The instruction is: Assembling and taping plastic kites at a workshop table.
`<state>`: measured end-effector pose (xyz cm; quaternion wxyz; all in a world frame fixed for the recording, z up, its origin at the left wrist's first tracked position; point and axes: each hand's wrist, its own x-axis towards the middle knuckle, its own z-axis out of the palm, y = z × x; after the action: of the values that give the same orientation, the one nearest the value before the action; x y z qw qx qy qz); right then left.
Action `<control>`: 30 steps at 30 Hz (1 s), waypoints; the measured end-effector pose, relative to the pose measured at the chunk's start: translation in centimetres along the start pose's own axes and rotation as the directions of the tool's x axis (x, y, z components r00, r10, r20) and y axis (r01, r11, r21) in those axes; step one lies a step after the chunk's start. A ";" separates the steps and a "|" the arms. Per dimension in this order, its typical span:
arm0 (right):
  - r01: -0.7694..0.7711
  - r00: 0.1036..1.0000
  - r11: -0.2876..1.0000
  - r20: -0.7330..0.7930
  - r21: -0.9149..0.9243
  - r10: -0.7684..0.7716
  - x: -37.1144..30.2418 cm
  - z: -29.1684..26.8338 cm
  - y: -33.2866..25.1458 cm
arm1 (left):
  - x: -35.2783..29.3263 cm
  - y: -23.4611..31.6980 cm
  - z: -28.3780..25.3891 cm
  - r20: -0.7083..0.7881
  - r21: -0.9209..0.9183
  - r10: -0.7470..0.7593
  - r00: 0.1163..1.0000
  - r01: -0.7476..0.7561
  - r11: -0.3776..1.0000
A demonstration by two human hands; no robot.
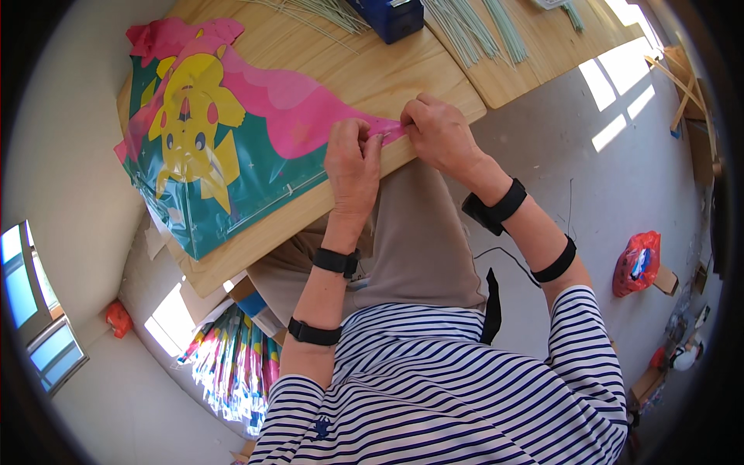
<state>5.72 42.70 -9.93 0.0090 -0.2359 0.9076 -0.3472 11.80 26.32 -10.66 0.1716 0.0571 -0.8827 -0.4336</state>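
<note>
A shiny plastic kite sail (298,116), pink and green with a yellow cartoon figure, lies over the near left part of the wooden table. Its narrow pink tip reaches the table's front edge, where both my hands hold it. My left hand (353,163) is closed in a pinch on the pink film, thumb against the fingers. A tiny pale bit shows by that thumb, too small to name. Just to the right, my right hand (443,138) pinches the very end of the tip. Its fingertips are partly hidden behind the hand.
Thin pale rods (465,31) lie in bundles along the far side of the table (387,70), beside a dark blue box (395,19). Below left hang several folded printed plastic sheets (236,368). A red plastic bag (638,263) stands on the floor at right.
</note>
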 end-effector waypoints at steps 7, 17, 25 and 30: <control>-0.087 0.996 0.991 -0.011 0.102 0.088 0.6 -0.3 -0.1 | 0.3 0.1 -0.1 0.012 0.000 -0.029 1.000 0.029 1.000; -0.136 0.988 0.991 -0.068 0.022 0.137 0.7 0.7 -1.4 | 0.6 0.2 -0.3 0.028 -0.005 -0.051 0.998 0.051 0.999; -0.033 0.986 0.999 -0.160 0.036 0.039 0.6 0.9 -1.6 | 0.8 0.5 -0.2 0.045 0.058 -0.122 0.991 0.120 0.991; -0.023 0.990 1.000 -0.141 0.006 0.024 0.7 1.3 -1.3 | 1.2 0.6 -0.1 0.054 0.071 -0.157 0.986 0.153 0.986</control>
<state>5.91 40.75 -10.01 -0.0505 -0.2002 0.9078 -0.3650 10.77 26.29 -9.80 0.1093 0.1184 -0.8943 -0.4175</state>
